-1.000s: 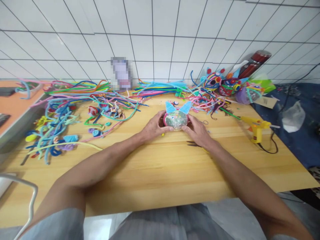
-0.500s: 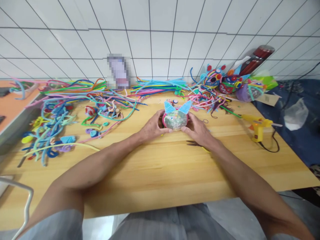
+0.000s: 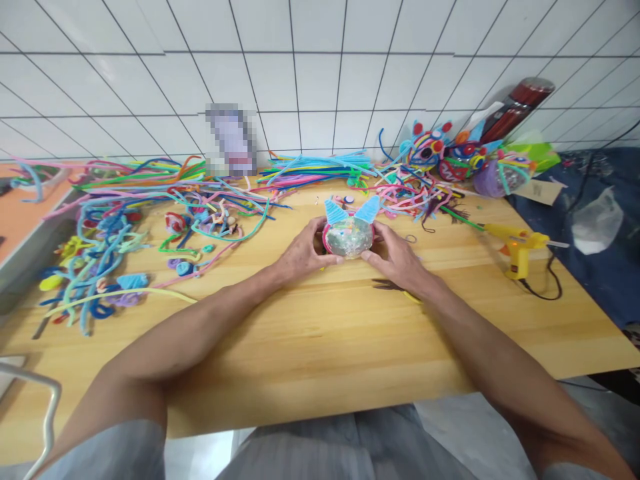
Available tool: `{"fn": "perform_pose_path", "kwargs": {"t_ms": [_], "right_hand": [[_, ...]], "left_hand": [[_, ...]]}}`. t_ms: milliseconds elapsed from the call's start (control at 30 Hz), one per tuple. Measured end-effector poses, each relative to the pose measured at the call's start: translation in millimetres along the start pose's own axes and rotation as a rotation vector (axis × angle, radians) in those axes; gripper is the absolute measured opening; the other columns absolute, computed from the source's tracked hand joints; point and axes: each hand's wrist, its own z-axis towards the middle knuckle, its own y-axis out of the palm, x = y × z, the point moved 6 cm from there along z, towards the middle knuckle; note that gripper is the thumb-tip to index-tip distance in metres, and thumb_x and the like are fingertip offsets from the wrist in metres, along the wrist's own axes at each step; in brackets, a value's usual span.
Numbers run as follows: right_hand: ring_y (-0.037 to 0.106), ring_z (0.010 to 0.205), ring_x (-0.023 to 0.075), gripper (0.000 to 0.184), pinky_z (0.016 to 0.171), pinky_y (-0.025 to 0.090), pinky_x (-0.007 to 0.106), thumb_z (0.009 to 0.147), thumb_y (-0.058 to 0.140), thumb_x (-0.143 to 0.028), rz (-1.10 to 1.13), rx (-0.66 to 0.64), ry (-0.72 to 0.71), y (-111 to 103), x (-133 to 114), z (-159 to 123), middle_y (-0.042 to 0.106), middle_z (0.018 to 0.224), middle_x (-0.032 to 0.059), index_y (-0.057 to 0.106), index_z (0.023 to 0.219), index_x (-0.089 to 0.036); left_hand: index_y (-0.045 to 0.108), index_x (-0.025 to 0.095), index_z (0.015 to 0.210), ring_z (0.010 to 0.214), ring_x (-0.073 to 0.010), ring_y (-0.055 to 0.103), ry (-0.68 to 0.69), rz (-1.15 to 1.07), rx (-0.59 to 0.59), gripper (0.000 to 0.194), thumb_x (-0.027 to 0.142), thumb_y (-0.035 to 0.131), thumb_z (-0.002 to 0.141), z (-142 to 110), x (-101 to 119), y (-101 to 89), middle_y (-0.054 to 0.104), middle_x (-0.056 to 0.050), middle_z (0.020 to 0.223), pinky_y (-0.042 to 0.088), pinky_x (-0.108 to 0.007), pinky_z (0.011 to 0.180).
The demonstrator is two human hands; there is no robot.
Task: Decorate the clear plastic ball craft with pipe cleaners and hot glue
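Between my two hands is a clear, rounded plastic craft ball (image 3: 349,239) with a pink rim and two blue pipe-cleaner ears standing up from its top. My left hand (image 3: 306,250) wraps around its left side, thumb along the lower front. On the opposite side my right hand (image 3: 395,255) grips it the same way, its thumb at the lower right edge. The fingertips behind the ball are hidden. Close to my right wrist lie dark-bladed scissors (image 3: 387,285) with a yellow handle, partly under the forearm.
Pipe cleaners (image 3: 320,167) lie in bundles along the tiled wall, and a tangled pile (image 3: 103,260) covers the left side. A yellow glue gun (image 3: 520,250) rests at right. Several decorated balls (image 3: 425,152) and a red thermos (image 3: 520,110) stand at back right.
The camera view has shifted slightly. Both hands keep the same hold on the ball, and nothing on the table has visibly moved.
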Motion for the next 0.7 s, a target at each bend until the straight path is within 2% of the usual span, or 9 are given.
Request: {"fn": "perform_pose_path", "kwargs": {"t_ms": [200, 333, 433, 567, 700], "right_hand": [[0.061, 0.137, 0.0396, 0.085, 0.114, 0.05, 0.06, 0.084, 0.076, -0.037, -0.054, -0.032, -0.016, -1.4, 0.1, 1.0, 0.058, 0.157, 0.0196, 0.041, 0.16, -0.022], [0.06, 0.138, 0.042, 0.085, 0.113, 0.05, 0.062, 0.081, 0.079, -0.036, -0.103, -0.047, -0.01, 1.7, 2.9, 2.9, 0.061, 0.152, 0.0228, 0.045, 0.157, -0.019], [0.062, 0.136, 0.0413, 0.081, 0.111, 0.051, 0.061, 0.082, 0.078, -0.036, -0.112, -0.044, -0.02, 2.2, 2.6, 3.3, 0.062, 0.15, 0.0221, 0.046, 0.155, -0.019], [0.065, 0.131, 0.0404, 0.074, 0.108, 0.054, 0.06, 0.083, 0.077, -0.034, -0.107, -0.053, -0.028, 1.0, 2.1, 3.0, 0.067, 0.144, 0.0181, 0.051, 0.151, -0.024], [0.06, 0.138, 0.0418, 0.082, 0.112, 0.05, 0.062, 0.084, 0.079, -0.043, -0.094, -0.068, -0.018, 0.5, 4.5, 2.2, 0.061, 0.152, 0.0214, 0.046, 0.156, -0.021]], "left_hand": [[0.038, 0.02, 0.157, 0.144, -0.0372, 0.056, 0.027, -0.009, 0.003, 0.109, 0.063, 0.092, 0.072, -1.9, -3.1, -1.1, 0.049, -0.023, 0.161, 0.044, -0.058, 0.123], [0.03, 0.022, 0.162, 0.145, -0.0374, 0.054, 0.056, -0.001, 0.011, 0.118, 0.063, 0.093, 0.07, -2.1, -1.6, -1.7, 0.043, -0.024, 0.165, 0.042, -0.059, 0.124], [0.033, 0.021, 0.161, 0.147, -0.0372, 0.053, 0.062, -0.01, -0.01, 0.114, 0.062, 0.092, 0.073, -1.5, 1.4, -0.7, 0.045, -0.023, 0.165, 0.042, -0.057, 0.125], [0.042, 0.018, 0.155, 0.146, -0.0373, 0.055, 0.004, 0.021, -0.029, 0.101, 0.06, 0.089, 0.077, -1.2, 2.5, -0.6, 0.054, -0.021, 0.158, 0.045, -0.055, 0.124], [0.045, 0.016, 0.153, 0.144, -0.0377, 0.056, -0.015, 0.03, -0.032, 0.099, 0.06, 0.089, 0.076, -1.0, 4.1, -1.1, 0.056, -0.022, 0.156, 0.046, -0.054, 0.123]]}}
